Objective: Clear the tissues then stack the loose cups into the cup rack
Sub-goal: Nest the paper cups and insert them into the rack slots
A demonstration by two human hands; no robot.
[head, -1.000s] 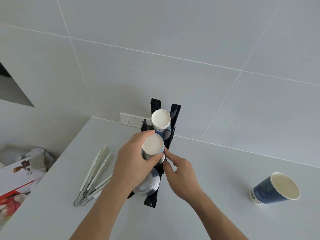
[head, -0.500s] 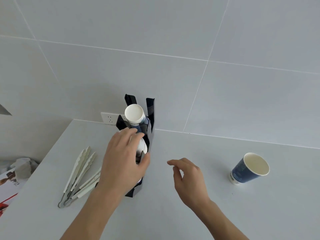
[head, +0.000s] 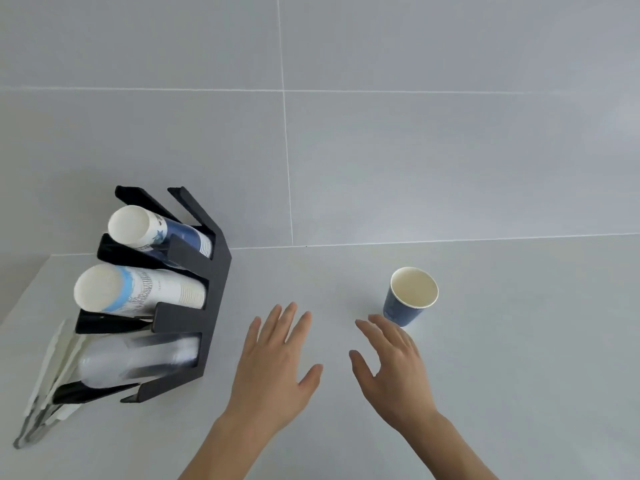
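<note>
blue paper cup (head: 411, 296) upright, right of centre | light, thin-walled, crushable: judge a soft grip round its side | left hand (head: 277, 368), right hand (head: 391, 368) spread, empty | cup rack (head: 194, 296) left

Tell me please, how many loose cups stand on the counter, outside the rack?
1. The blue cup stands upright on the counter, just beyond the right hand and far right of the black rack. None seems hidden.
</note>
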